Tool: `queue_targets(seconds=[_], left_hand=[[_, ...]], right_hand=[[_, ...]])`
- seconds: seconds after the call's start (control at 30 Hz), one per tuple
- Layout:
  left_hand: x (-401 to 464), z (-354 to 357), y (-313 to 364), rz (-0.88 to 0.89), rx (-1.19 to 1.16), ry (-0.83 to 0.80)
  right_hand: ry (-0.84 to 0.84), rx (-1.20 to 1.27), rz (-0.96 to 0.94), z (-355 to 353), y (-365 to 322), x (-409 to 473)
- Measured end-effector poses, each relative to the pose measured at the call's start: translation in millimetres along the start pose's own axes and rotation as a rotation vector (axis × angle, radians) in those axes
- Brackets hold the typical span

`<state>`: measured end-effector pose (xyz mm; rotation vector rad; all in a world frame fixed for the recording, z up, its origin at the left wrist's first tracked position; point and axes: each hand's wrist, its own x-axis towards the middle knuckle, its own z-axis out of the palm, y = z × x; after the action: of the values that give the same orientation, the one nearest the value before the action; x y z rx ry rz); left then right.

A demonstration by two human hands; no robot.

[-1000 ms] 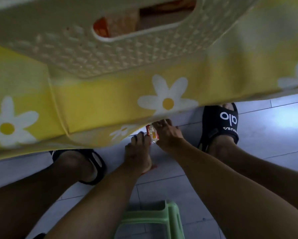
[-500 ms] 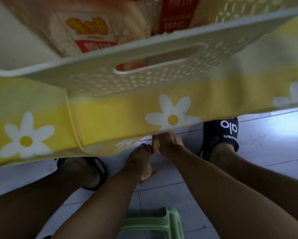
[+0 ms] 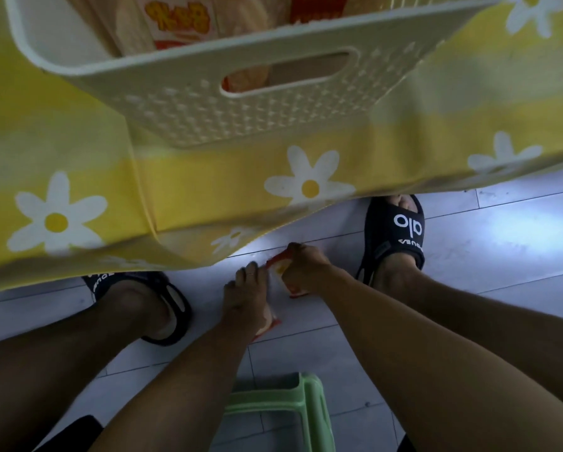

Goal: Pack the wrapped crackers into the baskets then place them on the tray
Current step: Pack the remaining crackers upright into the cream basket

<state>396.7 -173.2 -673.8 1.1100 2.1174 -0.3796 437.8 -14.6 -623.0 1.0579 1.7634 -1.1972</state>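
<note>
Cloth [image 3: 78,177], yellow with white daisies, drapes over the surface and hangs low across the far half of the view. Near its edge sits a cream basket [image 3: 241,119] with a slot handle, already holding packs [image 3: 176,24] of wrapped crackers, so packing is under way.

Below, on the grey tiled floor [image 3: 469,256], the person sits on a green stool [image 3: 280,406], sandals [image 3: 400,236] planted left and right, and reaches down between the feet, probably to gather crackers that lie on the floor rather than on the surface. The right hand [image 3: 303,265] has its grip clamped on a red-edged cracker [image 3: 278,265], lifting one end off the tiles. The left hand [image 3: 244,298] lies just beside it, over a second cracker [image 3: 268,326] whose red corner shows beneath the wrist; whether those fingers hold it cannot be told. No tray is in view.
</note>
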Motion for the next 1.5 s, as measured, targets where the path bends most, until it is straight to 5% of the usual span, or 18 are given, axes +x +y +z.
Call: queue_targets(seconds=[0.37,0.67,0.93,1.07,1.23,1.37,1.5], left_hand=[[2,-11,-7,0.032,-0.274,-0.199],[-37,-164,-31,0.187,-0.374,-0.146],[-145,-277,-37,0.373,-0.069,-0.106],[-193,-342,-48,0.506,-0.187,0.104],[-233,-407,-68,0.613,-0.604,0.425],[-223,-425,-84,0.607,-0.846,0.690],[-198,-423,-87,0.564,-0.859,0.821]], right_hand=[[-0.047,0.178,-0.028,-21,-6,-13],[0.200,-0.413,-0.156,-64,-65,-108],[0.094,-0.542,-0.336,-116,-113,-240],[0.202,-0.463,-0.499,-152,-131,-313],[0.347,-0.061,-0.715,-195,-145,-374],[0.520,0.219,-0.868,-214,-155,-372],[0.789,0.188,-0.947,-225,-162,-340]])
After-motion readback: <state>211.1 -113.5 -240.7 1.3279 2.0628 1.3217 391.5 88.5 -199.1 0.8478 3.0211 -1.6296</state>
